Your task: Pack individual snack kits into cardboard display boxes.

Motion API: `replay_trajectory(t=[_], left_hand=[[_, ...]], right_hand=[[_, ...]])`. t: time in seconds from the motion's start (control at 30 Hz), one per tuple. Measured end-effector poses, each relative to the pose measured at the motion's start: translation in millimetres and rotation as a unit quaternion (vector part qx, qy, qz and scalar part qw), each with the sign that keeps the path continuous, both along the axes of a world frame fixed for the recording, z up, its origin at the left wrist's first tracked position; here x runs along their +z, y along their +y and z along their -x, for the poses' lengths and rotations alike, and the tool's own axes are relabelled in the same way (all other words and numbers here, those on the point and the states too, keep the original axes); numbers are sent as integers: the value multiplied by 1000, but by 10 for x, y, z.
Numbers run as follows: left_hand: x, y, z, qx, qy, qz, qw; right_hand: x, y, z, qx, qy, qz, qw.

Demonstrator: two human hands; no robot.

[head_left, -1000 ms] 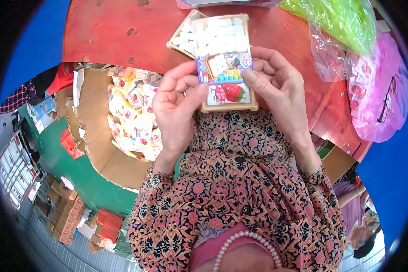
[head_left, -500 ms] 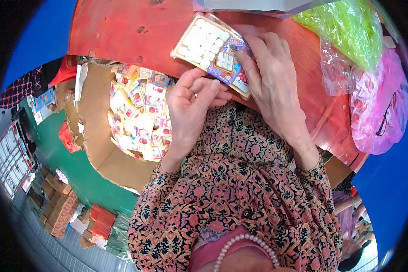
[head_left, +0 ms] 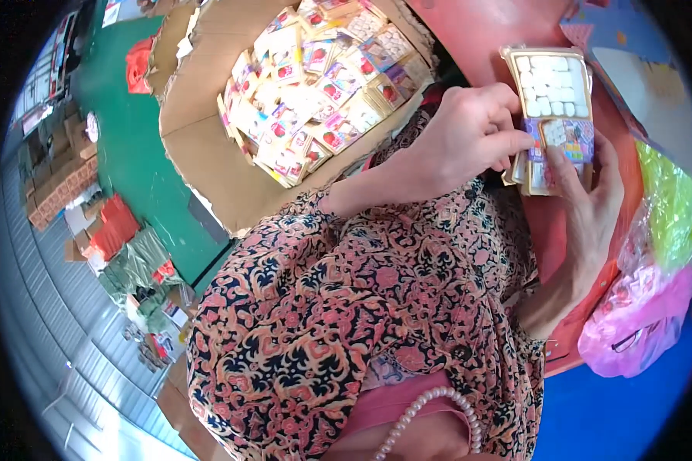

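Purple-banded, tan-edged flat rectangular packs sit stacked in the right hand, thumb across the front. The left hand, forearm slanting across the body, curls at their left edge; whether it pinches is unclear. Behind spreads a red table; leftward, an open brown cardboard box holds similar packs.

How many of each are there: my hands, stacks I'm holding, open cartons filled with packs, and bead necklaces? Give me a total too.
Hands, left hand and right hand: 2
Held stack: 1
Filled carton: 1
Necklace: 1
Total: 5
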State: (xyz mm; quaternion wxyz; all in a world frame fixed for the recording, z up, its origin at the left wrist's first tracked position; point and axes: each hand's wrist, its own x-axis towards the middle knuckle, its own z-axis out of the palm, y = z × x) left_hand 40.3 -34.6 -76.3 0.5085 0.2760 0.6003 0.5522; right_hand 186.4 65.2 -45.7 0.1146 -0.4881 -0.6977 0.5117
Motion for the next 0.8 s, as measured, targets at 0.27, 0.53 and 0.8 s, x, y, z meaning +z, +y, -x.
replay_trajectory(t=[0.27, 0.53, 0.8], left_hand=[[-229, -475, 524, 92, -41, 10, 995], [-1734, -1594, 2354, 127, 452, 366, 804], [-2381, -1650, 2748, 264, 451, 323, 789]], right_hand=[[144, -99, 191, -6, 73, 121, 990], [79, -86, 227, -3, 107, 187, 977], [67, -115, 236, 30, 122, 144, 982]])
